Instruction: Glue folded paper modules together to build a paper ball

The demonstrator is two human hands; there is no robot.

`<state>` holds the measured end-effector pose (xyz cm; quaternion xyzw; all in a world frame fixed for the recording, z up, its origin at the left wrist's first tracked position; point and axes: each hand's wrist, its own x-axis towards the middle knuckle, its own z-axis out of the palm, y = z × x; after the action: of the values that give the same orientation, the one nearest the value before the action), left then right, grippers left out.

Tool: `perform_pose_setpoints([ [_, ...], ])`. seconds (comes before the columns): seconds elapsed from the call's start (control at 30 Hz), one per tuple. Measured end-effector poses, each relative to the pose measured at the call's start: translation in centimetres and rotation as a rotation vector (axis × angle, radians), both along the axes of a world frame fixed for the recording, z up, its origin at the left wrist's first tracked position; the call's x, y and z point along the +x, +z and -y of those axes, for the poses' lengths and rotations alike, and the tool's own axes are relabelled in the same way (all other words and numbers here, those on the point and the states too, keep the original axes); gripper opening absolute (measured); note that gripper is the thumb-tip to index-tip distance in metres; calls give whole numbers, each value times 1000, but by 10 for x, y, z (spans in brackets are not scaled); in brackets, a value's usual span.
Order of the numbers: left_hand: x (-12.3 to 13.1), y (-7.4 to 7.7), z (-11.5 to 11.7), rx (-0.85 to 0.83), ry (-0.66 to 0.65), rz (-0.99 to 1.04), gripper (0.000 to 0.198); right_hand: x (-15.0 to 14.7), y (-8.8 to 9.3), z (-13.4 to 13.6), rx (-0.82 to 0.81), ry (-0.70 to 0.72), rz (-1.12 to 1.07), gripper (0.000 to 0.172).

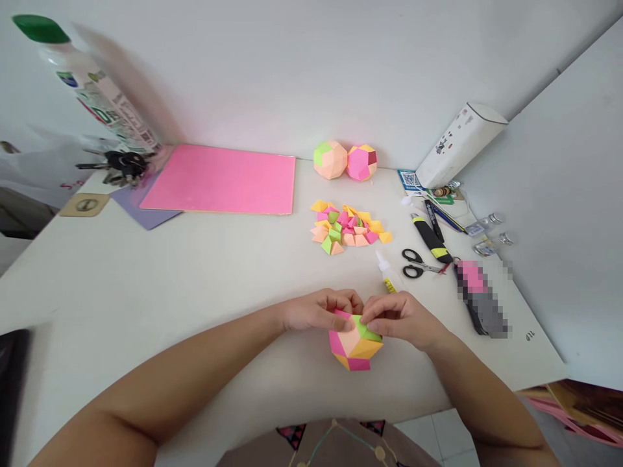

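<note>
Between my two hands is a faceted paper ball (359,347) of pink, peach, orange and green folded pieces. My left hand (328,310) grips its upper left side, thumb on a peach face and fingers behind. At the upper right, my right hand (403,321) pinches the ball by a green face, its thumb and fingertips close together. A white glue bottle (389,277) with a pointed nozzle lies just beyond my right hand. Farther back lies a pile of small folded paper pieces (348,227) in the same colours.
Two finished-looking paper balls (331,161) stand by the wall. A pink sheet (224,179) lies at the back left, near keys (124,165) and a tall green-capped bottle (102,91). To the right are scissors (416,264), a utility knife (432,239) and a white box (460,146).
</note>
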<state>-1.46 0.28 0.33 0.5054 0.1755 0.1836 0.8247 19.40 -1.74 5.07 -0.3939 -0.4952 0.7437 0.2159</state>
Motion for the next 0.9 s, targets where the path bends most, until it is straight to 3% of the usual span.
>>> perform_pose_setpoints([
  [0.9,1,1,1,-18,25,5,23,-2,4,3,-8,-18,16,6],
])
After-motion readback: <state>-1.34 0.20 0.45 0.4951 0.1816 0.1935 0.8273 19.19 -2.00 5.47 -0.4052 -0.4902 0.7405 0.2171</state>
